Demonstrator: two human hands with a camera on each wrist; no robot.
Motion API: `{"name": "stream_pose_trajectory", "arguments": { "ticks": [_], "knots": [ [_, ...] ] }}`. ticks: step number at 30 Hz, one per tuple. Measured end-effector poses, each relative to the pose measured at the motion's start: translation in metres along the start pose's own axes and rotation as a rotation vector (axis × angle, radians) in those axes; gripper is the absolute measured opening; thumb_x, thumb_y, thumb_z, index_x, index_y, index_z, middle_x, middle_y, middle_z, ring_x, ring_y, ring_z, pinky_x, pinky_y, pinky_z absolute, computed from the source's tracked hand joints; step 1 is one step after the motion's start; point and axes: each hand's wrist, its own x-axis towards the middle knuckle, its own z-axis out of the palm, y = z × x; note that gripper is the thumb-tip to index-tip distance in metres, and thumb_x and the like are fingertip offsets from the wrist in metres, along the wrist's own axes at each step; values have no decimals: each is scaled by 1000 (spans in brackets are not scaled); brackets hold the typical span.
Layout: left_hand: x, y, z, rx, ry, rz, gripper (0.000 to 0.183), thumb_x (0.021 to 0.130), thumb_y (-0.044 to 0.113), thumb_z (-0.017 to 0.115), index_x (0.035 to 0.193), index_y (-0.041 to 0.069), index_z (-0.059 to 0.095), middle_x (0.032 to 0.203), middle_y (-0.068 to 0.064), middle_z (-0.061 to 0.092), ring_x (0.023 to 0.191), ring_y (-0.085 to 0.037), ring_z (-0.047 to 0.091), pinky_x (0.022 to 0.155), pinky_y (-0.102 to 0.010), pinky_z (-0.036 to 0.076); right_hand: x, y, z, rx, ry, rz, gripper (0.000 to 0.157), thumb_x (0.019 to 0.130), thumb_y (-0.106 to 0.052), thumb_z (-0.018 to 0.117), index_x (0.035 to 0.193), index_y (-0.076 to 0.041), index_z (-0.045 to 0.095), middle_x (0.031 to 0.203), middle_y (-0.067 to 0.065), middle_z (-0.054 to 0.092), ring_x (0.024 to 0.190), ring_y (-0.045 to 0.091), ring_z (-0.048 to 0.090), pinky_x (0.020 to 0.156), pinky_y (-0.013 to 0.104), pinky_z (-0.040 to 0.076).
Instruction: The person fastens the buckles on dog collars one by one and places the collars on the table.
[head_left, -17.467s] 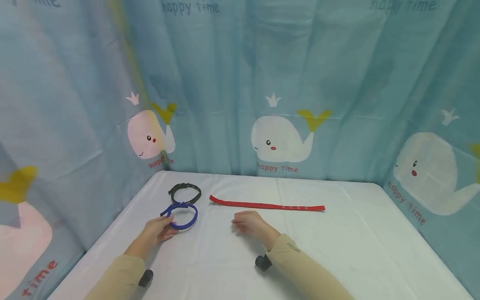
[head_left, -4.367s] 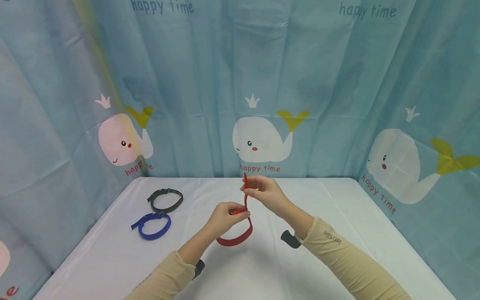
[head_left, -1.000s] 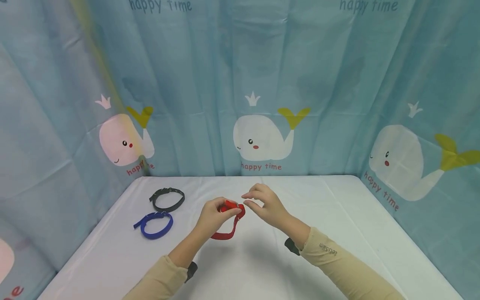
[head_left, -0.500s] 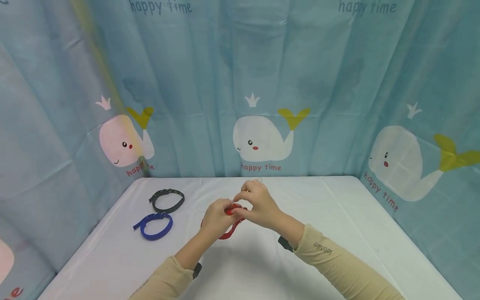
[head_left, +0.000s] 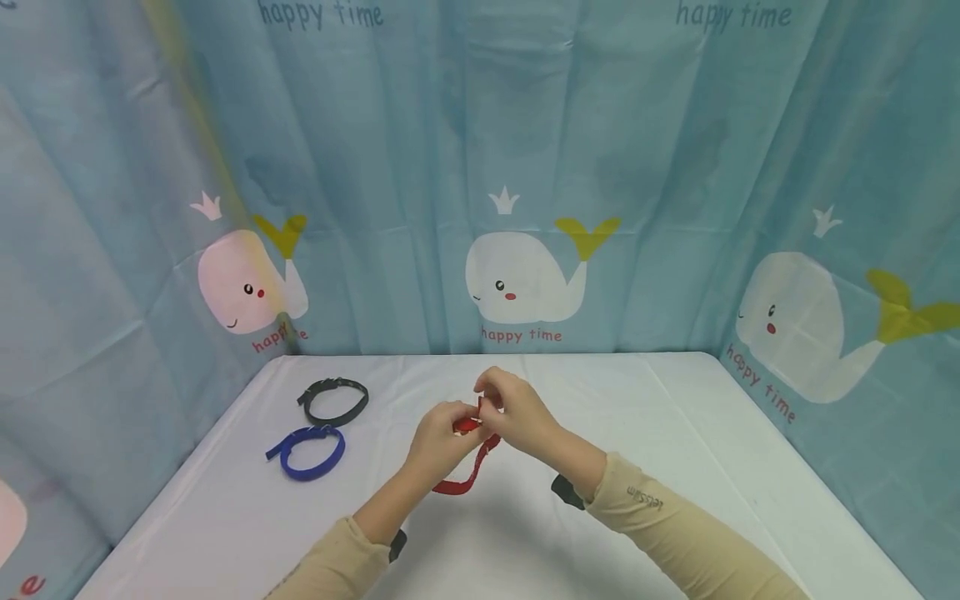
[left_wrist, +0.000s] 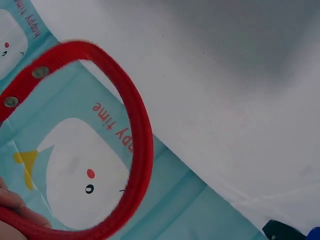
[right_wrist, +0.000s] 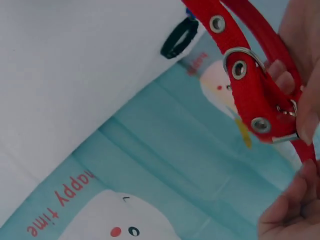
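Note:
A red collar (head_left: 459, 487) hangs in a loop above the table, between both hands. My left hand (head_left: 437, 437) grips it near the buckle. My right hand (head_left: 525, 417) pinches the strap's end, which points upward. Up close in the right wrist view, the red collar (right_wrist: 245, 95) shows metal eyelets, a D-ring and the buckle, with the strap running through the buckle; a thumb presses beside it. In the left wrist view the collar's loop (left_wrist: 142, 145) curves wide, and part of the left hand (left_wrist: 20, 215) holds its lower side.
A blue collar (head_left: 306, 475) lies buckled in a ring on the white table (head_left: 637, 517), left of the hands. Just behind it lies a black collar (head_left: 335, 422), also ringed. Blue curtains (head_left: 420, 292) with whale prints enclose the table's back and sides.
The red collar, flat on the table at first, is now looped and held up. My left hand has left the blue collar. Lately my right hand has closed in and pinched the strap's end.

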Motion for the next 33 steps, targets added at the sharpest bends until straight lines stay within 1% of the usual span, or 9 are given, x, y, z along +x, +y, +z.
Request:
{"name": "stream_pose_trajectory", "arguments": {
  "ticks": [3, 6, 8, 12, 16, 20, 22, 28, 33],
  "knots": [
    [-1, 0, -1, -111, -65, -106, 12, 83, 16, 77, 91, 8, 77, 75, 6, 65, 77, -14, 56, 66, -29, 47, 4, 0, -5, 46, 100, -31, 16, 82, 9, 54, 96, 1, 57, 81, 7, 59, 72, 20, 55, 68, 27, 52],
    [-1, 0, -3, -161, -70, -148, 11, 83, 15, 77, 92, 9, 78, 74, 7, 64, 80, -15, 56, 67, -31, 45, 8, -2, -12, 67, 136, -44, 16, 84, 8, 53, 98, 2, 60, 83, 9, 61, 72, 20, 55, 69, 28, 51],
    [0, 0, -5, -173, -56, -144, 9, 82, 13, 77, 91, 9, 78, 72, 7, 63, 79, -16, 56, 66, -32, 45, 9, -3, -16, 87, 82, -20, 18, 87, 4, 55, 104, 2, 62, 80, 5, 61, 71, 18, 53, 65, 26, 49],
    [1, 2, -6, -129, -63, -123, 9, 81, 13, 78, 89, 8, 78, 70, 8, 61, 76, -15, 53, 62, -30, 45, 7, -2, -18, 145, -85, 72, 21, 92, -5, 60, 112, 2, 63, 77, 0, 58, 70, 14, 50, 60, 25, 45],
    [-1, 3, -5, -147, -80, -179, 15, 83, 15, 77, 95, 6, 76, 80, 2, 67, 78, -16, 58, 66, -31, 50, 2, 7, -16, 220, -175, 154, 17, 94, -9, 61, 107, 1, 64, 87, 3, 63, 76, 15, 56, 66, 28, 50],
    [-4, -1, -9, -224, -95, -299, 27, 85, 18, 75, 108, 5, 72, 96, -6, 70, 86, -20, 61, 72, -35, 54, -3, 20, -18, 312, -159, 225, 17, 95, -10, 60, 109, 1, 62, 92, 7, 64, 82, 23, 60, 73, 32, 52],
    [-4, -2, -11, -251, -99, -356, 30, 85, 19, 75, 110, 4, 70, 97, -6, 69, 87, -21, 60, 73, -37, 54, -5, 24, -19, 353, -131, 247, 18, 95, -9, 60, 109, 1, 62, 93, 9, 64, 84, 26, 61, 74, 32, 52],
    [-4, 1, -11, -313, -97, -434, 25, 89, 19, 69, 106, 0, 68, 94, -7, 67, 90, -22, 58, 78, -40, 51, -7, 28, -16, 483, -99, 235, 18, 95, -7, 61, 109, 4, 60, 98, 18, 66, 82, 26, 63, 73, 29, 53],
    [-3, 3, -14, -375, -107, -512, 25, 92, 23, 62, 95, -1, 68, 91, -5, 61, 94, -23, 50, 78, -44, 44, -5, 26, -15, 528, -97, 221, 21, 94, -5, 61, 112, 7, 60, 101, 16, 68, 87, 27, 65, 79, 36, 55]
  ]
}}
